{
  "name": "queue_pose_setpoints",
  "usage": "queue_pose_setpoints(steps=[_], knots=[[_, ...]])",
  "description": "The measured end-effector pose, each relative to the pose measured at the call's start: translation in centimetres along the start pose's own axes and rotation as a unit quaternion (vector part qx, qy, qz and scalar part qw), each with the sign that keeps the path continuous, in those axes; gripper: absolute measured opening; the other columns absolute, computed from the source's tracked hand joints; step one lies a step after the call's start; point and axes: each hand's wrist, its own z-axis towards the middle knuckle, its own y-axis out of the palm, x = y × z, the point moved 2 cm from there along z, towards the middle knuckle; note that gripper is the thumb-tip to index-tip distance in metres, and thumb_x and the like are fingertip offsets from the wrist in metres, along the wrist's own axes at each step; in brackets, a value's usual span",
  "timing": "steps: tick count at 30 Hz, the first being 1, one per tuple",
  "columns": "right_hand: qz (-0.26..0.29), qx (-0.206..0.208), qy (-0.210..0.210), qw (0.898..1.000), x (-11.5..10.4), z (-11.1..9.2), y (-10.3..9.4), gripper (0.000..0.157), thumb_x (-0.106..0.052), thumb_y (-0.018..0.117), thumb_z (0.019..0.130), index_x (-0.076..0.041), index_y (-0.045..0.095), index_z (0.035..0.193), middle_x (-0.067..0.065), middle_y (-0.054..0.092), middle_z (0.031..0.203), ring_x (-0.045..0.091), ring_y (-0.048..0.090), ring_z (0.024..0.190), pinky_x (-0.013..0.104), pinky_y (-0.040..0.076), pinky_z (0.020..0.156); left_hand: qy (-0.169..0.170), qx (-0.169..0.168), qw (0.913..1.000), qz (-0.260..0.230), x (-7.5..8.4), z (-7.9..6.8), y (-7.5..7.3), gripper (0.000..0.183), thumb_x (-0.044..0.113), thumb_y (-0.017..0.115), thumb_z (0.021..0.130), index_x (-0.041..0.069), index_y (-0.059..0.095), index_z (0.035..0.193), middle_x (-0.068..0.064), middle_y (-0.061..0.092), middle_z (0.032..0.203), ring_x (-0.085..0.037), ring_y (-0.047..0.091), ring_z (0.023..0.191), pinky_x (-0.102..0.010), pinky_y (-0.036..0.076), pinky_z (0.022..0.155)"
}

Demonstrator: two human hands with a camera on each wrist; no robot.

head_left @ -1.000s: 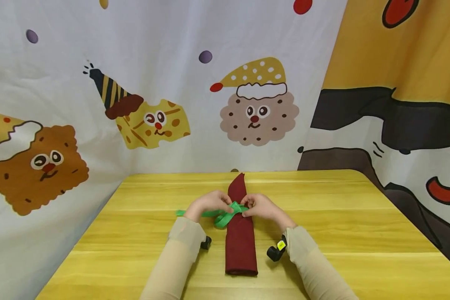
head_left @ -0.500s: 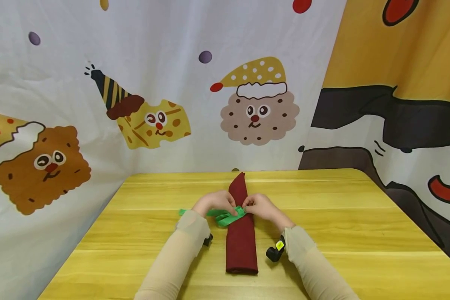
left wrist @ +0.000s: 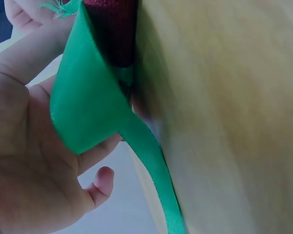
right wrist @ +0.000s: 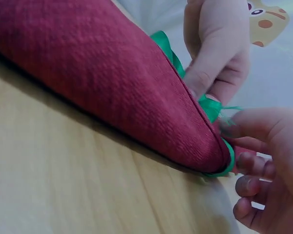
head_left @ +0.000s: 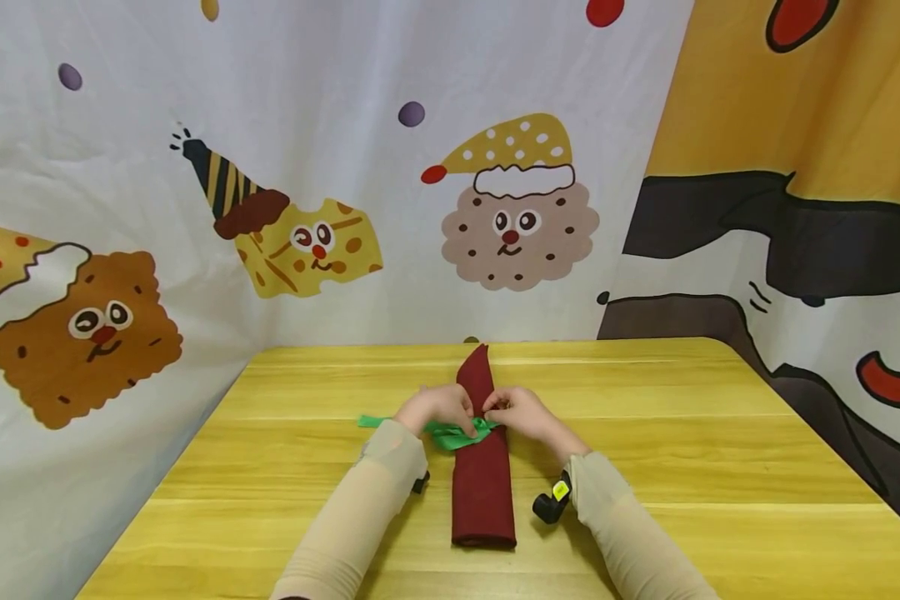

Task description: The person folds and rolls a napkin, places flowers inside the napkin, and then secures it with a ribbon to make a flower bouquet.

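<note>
A dark red rolled cloth lies lengthwise on the table, its pointed end away from me. Around its middle runs a green ribbon, gathered in a knot or bow on top. My left hand pinches the ribbon against the cloth from the left. From the right, my right hand pinches the ribbon near its frayed end, its other fingers loosely bent. A wide ribbon loop hangs across the left palm, in the left wrist view. The knot is mostly covered by fingertips.
The wooden table extends to both sides of the cloth. A ribbon tail lies to the left on the tabletop. Behind hangs a printed curtain touching the table's far edge. Small black wrist cameras sit under the sleeves.
The ribbon loop left of the knot has flattened and bunched up. My left hand has shifted slightly right; the right hand has hardly moved. The cloth stays in place.
</note>
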Motion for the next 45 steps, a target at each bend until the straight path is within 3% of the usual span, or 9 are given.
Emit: queue_pose_setpoints(steps=[2, 4, 6, 10, 18, 28, 34, 37, 45], knots=[[-0.003, -0.008, 0.0, 1.0, 0.0, 0.0, 0.0, 0.012, -0.008, 0.067, 0.085, -0.007, 0.072, 0.097, -0.002, 0.063, 0.081, 0.014, 0.05, 0.069, 0.03, 0.044, 0.063, 0.002, -0.001, 1.0, -0.001, -0.1, 0.0, -0.1, 0.045, 0.025, 0.078, 0.082, 0.019, 0.046, 0.052, 0.008, 0.036, 0.049, -0.009, 0.036, 0.049, -0.068, 0.007, 0.106], [-0.004, -0.019, 0.0, 1.0, 0.1, -0.1, 0.0, 0.015, -0.006, 0.07, 0.082, -0.007, 0.072, 0.097, -0.002, 0.064, 0.08, 0.013, 0.05, 0.066, 0.029, 0.044, 0.062, 0.011, -0.008, 0.9998, -0.016, -0.2, -0.1, -0.1, 0.044, 0.023, 0.077, 0.084, 0.018, 0.046, 0.053, 0.008, 0.035, 0.049, -0.009, 0.033, 0.048, -0.055, 0.028, 0.104], [-0.004, -0.03, -0.002, 1.0, 0.1, -0.1, 0.1, 0.015, -0.005, 0.07, 0.081, -0.006, 0.073, 0.096, -0.002, 0.066, 0.081, 0.012, 0.051, 0.068, 0.029, 0.045, 0.064, 0.024, -0.021, 0.9987, -0.04, -0.5, -0.1, -0.1, 0.043, 0.02, 0.075, 0.085, 0.016, 0.047, 0.054, 0.007, 0.034, 0.05, -0.009, 0.03, 0.048, -0.037, 0.042, 0.083], [-0.005, -0.035, -0.005, 0.999, -0.1, -0.2, 0.3, 0.007, -0.007, 0.07, 0.082, -0.006, 0.071, 0.089, -0.002, 0.065, 0.082, 0.014, 0.052, 0.075, 0.031, 0.045, 0.069, 0.048, -0.04, 0.9933, -0.097, -1.2, -0.2, -0.1, 0.039, 0.016, 0.071, 0.088, 0.013, 0.048, 0.056, 0.005, 0.033, 0.053, -0.009, 0.025, 0.049, -0.025, 0.028, 0.053], [0.002, -0.02, -0.001, 1.0, -0.1, -0.2, 0.4, 0.009, -0.008, 0.062, 0.09, -0.005, 0.07, 0.086, 0.001, 0.062, 0.085, 0.014, 0.052, 0.078, 0.032, 0.044, 0.072, 0.064, -0.053, 0.9882, -0.129, -1.6, -0.3, -0.2, 0.042, 0.016, 0.07, 0.09, 0.014, 0.045, 0.056, 0.005, 0.03, 0.053, -0.01, 0.021, 0.05, -0.026, 0.027, 0.052], [0.042, -0.011, 0.025, 0.999, -0.1, -0.3, 0.4, 0.015, -0.009, 0.054, 0.097, -0.004, 0.068, 0.093, 0.002, 0.064, 0.093, 0.016, 0.055, 0.085, 0.034, 0.046, 0.079, 0.034, -0.059, 0.9946, -0.079, -0.3, 0.0, 0.1, 0.051, 0.013, 0.073, 0.086, 0.014, 0.036, 0.051, 0.004, 0.025, 0.05, -0.009, 0.018, 0.046, -0.024, 0.024, 0.047], [0.053, -0.01, 0.027, 0.998, -0.2, -0.3, 0.4, 0.016, -0.01, 0.054, 0.096, -0.002, 0.068, 0.094, 0.004, 0.065, 0.093, 0.017, 0.055, 0.087, 0.035, 0.045, 0.08, -0.003, -0.031, 0.9993, -0.018, 0.4, 0.1, 0.1, 0.051, 0.02, 0.075, 0.084, 0.016, 0.039, 0.048, 0.005, 0.029, 0.046, -0.009, 0.022, 0.042, -0.038, 0.038, 0.082], [0.056, -0.009, 0.028, 0.998, -0.2, -0.3, 0.3, 0.016, -0.01, 0.054, 0.096, -0.002, 0.069, 0.095, 0.004, 0.065, 0.093, 0.016, 0.055, 0.086, 0.034, 0.045, 0.079, -0.021, -0.009, 0.9997, 0.01, 0.5, 0.1, 0.2, 0.048, 0.025, 0.075, 0.083, 0.018, 0.043, 0.047, 0.007, 0.033, 0.045, -0.01, 0.028, 0.042, -0.06, 0.015, 0.108], [0.048, -0.029, 0.04, 0.998, -0.3, -0.5, 0.1, 0.014, -0.018, 0.064, 0.092, -0.005, 0.069, 0.093, 0.002, 0.061, 0.082, 0.014, 0.043, 0.065, 0.029, 0.038, 0.063, -0.042, 0.02, 0.9988, 0.014, 0.4, 0.3, 0.3, 0.048, 0.023, 0.074, 0.081, 0.019, 0.04, 0.047, 0.007, 0.031, 0.044, -0.011, 0.029, 0.043, -0.065, 0.008, 0.108]])
